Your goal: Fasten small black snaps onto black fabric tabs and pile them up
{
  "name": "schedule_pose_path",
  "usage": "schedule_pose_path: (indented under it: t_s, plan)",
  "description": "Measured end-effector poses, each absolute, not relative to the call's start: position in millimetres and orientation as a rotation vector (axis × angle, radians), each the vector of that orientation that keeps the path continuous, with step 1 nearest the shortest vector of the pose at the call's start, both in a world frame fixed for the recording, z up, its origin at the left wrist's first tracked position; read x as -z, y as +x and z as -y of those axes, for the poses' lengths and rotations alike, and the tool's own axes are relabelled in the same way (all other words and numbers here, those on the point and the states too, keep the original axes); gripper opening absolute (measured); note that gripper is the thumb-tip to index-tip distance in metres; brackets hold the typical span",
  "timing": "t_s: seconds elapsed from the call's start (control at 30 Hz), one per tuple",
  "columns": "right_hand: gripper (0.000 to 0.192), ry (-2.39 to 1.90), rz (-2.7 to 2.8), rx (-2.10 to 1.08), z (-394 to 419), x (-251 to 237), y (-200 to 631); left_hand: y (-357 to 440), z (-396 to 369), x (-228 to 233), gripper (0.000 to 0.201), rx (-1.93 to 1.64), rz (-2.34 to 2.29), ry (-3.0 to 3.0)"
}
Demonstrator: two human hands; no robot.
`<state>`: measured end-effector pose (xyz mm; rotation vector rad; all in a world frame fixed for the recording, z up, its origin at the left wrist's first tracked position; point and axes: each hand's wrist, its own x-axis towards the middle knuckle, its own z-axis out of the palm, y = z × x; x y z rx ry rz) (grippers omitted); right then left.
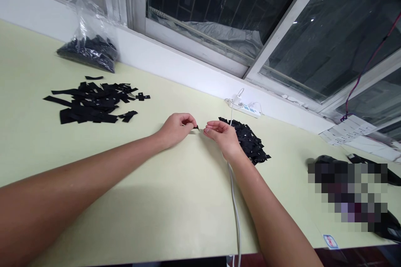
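Observation:
Over the middle of the table, my left hand [177, 130] pinches a small black fabric strip [196, 127] between thumb and fingertips. Only a short dark end of the strip shows past the fingers. My right hand [223, 137] is just to the right, its fingertips facing that end with a small gap between. Its fingers are slightly bent and a little apart from the thumb, and nothing shows in them. Behind the right hand lies a pile of short black strips [250, 144] with small white marks. Farther left, a looser pile of black strips [90, 102] is spread out.
A clear plastic bag [89, 46] with black pieces stands at the back left. A white power strip [246, 108] lies by the wall, and a white cable [233, 200] runs under my right arm. Blurred dark items [351, 192] and a small label [330, 241] are at right.

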<state>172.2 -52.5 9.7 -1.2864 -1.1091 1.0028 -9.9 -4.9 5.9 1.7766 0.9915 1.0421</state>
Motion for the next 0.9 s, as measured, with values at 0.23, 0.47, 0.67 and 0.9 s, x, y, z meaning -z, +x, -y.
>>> schedule_pose_path:
  t_s: [0.23,0.47,0.67,0.9]
  plan:
    - [0.031,-1.254,1.119,-1.049,52.7,-7.2,169.4,-13.6,5.4,-11.8,0.017,-1.092,-1.027,1.753]
    - [0.028,-1.293,1.129,-1.054,53.0,-5.6,167.1,-15.1,4.8,-11.3,0.012,-1.106,-0.937,1.814]
    - [0.027,-1.300,1.148,-1.051,54.8,-8.3,165.2,-12.9,6.3,-12.4,0.010,-1.146,-0.882,1.792]
    - [0.027,-1.293,1.157,-1.060,54.5,-8.0,164.1,-12.0,10.5,-16.6,0.011,-1.068,-0.899,1.865]
